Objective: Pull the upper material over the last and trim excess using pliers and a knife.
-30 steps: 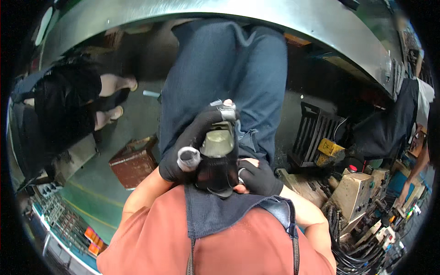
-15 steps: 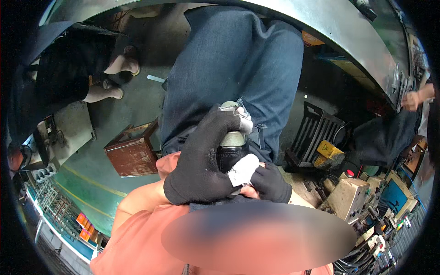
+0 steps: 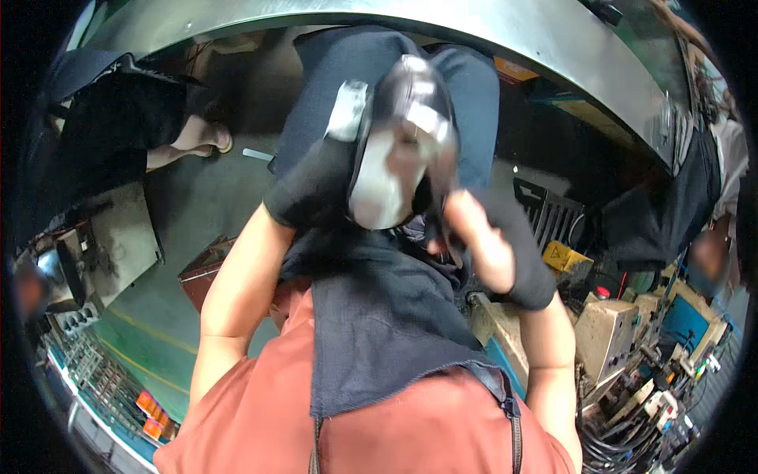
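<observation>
A dark, glossy shoe (image 3: 414,91), smeared by motion, is held over my lap with its toe end pointing away from me. My left hand (image 3: 320,182), in a black glove with white tape on a finger, grips the shoe along its left side. My right hand (image 3: 505,249), gloved with the thumb bare, closes on the shoe's right edge near the close end. Its other fingers are mostly hidden behind the shoe, and blur hides the finer detail there.
A metal bench edge (image 3: 347,20) curves across the far side. A brown wooden stool (image 3: 201,276) stands at left. Machinery with a red button (image 3: 602,292) and cables is at right, beside a yellow warning box (image 3: 564,257). Other people (image 3: 118,134) are at both sides.
The shoe has moved away from my body and turned so more of its glossy surface shows. My hands have spread from close together at my chest to either side of it.
</observation>
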`<state>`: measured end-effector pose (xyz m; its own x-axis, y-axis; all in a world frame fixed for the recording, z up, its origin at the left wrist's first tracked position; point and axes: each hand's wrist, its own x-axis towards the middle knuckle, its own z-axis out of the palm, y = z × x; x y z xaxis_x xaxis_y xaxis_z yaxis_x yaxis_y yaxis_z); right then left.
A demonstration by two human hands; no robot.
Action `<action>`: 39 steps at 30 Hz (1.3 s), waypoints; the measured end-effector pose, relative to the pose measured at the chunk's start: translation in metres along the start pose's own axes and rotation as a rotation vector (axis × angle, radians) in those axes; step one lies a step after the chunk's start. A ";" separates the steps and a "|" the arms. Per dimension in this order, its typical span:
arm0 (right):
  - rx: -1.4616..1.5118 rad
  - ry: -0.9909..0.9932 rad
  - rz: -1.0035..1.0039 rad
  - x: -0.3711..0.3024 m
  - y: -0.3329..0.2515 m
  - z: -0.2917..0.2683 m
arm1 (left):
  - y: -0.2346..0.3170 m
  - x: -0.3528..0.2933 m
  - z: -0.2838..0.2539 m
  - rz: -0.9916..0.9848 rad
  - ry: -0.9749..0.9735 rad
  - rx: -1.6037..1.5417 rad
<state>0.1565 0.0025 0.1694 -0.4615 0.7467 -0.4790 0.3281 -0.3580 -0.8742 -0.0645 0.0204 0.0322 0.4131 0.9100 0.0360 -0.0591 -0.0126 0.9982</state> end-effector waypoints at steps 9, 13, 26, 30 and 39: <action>-0.056 -0.018 -0.041 0.060 0.066 -0.084 | -0.022 0.019 0.040 -0.214 0.451 0.263; -0.682 -0.196 0.093 0.056 0.017 -0.083 | -0.039 0.004 0.057 0.046 0.456 0.473; -0.073 -0.272 0.363 0.046 0.053 -0.092 | -0.025 0.041 0.057 -0.228 0.404 0.515; -1.029 -0.230 -0.091 0.056 0.000 -0.114 | -0.009 0.047 0.048 -0.254 0.413 0.501; -0.409 0.043 -0.173 0.035 0.079 -0.041 | -0.013 -0.030 0.065 -0.072 0.355 0.413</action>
<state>0.1999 0.0230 0.0870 -0.5068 0.8018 -0.3168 0.5517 0.0193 -0.8338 -0.0174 -0.0337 0.0214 0.0671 0.9976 0.0199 0.3494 -0.0421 0.9360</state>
